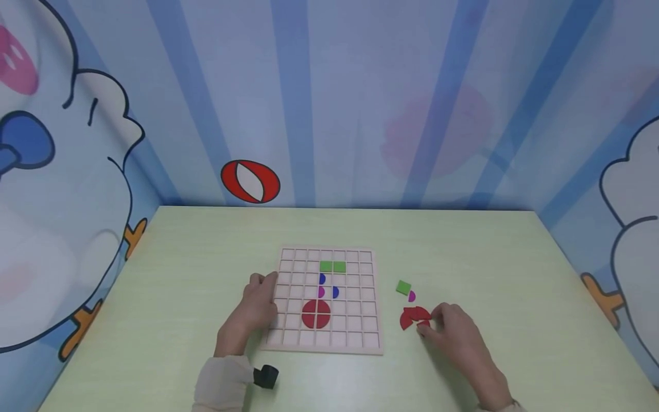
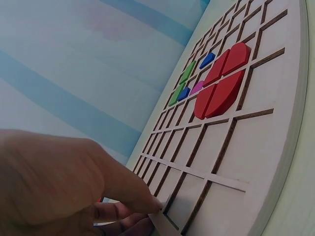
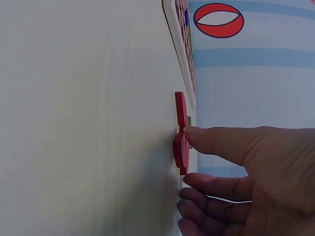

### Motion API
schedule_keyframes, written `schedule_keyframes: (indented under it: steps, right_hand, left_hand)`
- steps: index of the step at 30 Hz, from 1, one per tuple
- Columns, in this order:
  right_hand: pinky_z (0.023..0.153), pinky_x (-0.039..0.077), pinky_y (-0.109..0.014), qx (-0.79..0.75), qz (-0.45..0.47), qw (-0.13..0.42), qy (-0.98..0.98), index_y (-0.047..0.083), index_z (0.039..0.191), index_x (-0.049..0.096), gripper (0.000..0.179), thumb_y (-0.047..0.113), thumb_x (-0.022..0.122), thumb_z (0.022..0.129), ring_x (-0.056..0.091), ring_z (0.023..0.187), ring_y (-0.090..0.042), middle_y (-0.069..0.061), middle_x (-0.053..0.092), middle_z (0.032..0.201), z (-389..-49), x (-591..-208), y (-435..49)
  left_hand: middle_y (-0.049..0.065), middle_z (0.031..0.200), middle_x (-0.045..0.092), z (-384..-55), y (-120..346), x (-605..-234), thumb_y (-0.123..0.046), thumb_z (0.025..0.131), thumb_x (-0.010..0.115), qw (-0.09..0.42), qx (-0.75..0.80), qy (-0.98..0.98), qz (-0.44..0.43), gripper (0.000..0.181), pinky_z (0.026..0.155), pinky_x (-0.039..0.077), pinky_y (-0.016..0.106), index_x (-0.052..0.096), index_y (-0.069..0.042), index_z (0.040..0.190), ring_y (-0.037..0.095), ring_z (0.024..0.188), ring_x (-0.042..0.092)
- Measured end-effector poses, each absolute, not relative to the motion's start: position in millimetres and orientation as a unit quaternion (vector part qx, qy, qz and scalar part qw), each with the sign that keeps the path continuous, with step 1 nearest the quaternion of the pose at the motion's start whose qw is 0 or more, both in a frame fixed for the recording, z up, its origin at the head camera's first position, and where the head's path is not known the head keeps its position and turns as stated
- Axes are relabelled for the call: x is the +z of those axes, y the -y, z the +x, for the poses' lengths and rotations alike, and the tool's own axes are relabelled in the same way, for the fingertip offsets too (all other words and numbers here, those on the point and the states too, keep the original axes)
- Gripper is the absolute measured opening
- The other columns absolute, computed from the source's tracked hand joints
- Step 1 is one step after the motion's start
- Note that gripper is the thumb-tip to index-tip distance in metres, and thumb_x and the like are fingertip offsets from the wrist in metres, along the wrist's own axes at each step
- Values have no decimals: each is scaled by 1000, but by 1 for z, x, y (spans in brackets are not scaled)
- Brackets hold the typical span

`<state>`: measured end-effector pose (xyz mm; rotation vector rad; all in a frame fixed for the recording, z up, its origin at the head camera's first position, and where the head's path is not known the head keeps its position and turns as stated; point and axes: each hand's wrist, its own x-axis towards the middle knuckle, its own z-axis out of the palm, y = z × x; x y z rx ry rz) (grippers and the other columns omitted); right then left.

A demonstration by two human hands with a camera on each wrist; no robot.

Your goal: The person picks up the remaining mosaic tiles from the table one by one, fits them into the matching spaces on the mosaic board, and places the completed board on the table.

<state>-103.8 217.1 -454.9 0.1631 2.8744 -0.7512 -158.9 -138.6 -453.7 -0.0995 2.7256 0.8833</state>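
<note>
A pale wooden grid board (image 1: 355, 341) lies on the table, and my left hand (image 1: 257, 304) grips its left edge. In the left wrist view the thumb (image 2: 133, 194) lies at the rim with the fingers curled below. Four red quarter-circle pieces (image 2: 227, 96) form a disc on the board. To the right of the board, my right hand (image 1: 460, 337) pinches a red quarter-circle piece (image 3: 181, 150) between thumb and index finger, close to the tabletop. Other red quarter pieces (image 1: 407, 318) lie against it, partly overlapping in the head view.
Green squares (image 1: 333, 266), blue half-circles (image 1: 336, 292) and a magenta half-circle (image 1: 321, 292) sit in board cells. Beside the board lie a loose green square (image 1: 404, 287) and a magenta half-circle (image 1: 412, 296). A black device (image 1: 266, 377) is at the left wrist. A patterned wall (image 1: 355, 114) stands behind the table.
</note>
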Motion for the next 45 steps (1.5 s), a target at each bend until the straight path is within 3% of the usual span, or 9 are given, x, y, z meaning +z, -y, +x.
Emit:
schedule_keyframes:
  steps: [10,17,29,45]
  right_hand:
    - [63,39,-30,-245,65,86,-963,-2,103,59,34,19,72,80,46,77,-20,-8,52,86,-106,-456,-214]
    - [67,45,-34,-261,59,86,-960,-3,100,59,26,13,68,81,48,77,-20,-8,54,86,-107,-455,-214]
    - [59,41,-28,-269,83,98,-955,-2,94,56,27,14,73,81,47,72,-20,-8,53,80,-107,-457,-212]
    - [60,40,-29,-290,74,83,-950,2,96,50,28,13,72,82,47,70,-18,-6,52,77,-102,-457,-212]
  left_hand:
    - [18,136,32,-158,138,-453,7,86,48,138,302,-943,-35,69,92,44,48,27,-7,151,30,115,39]
    - [18,137,32,-159,137,-453,7,86,47,135,306,-942,-30,69,92,44,48,27,-7,151,31,116,39]
    - [18,137,30,-159,139,-455,7,87,47,147,301,-942,-36,69,93,44,48,25,-8,151,30,116,38]
    - [20,139,28,-158,142,-453,7,88,44,152,314,-937,-23,69,95,41,52,24,-8,152,33,119,36]
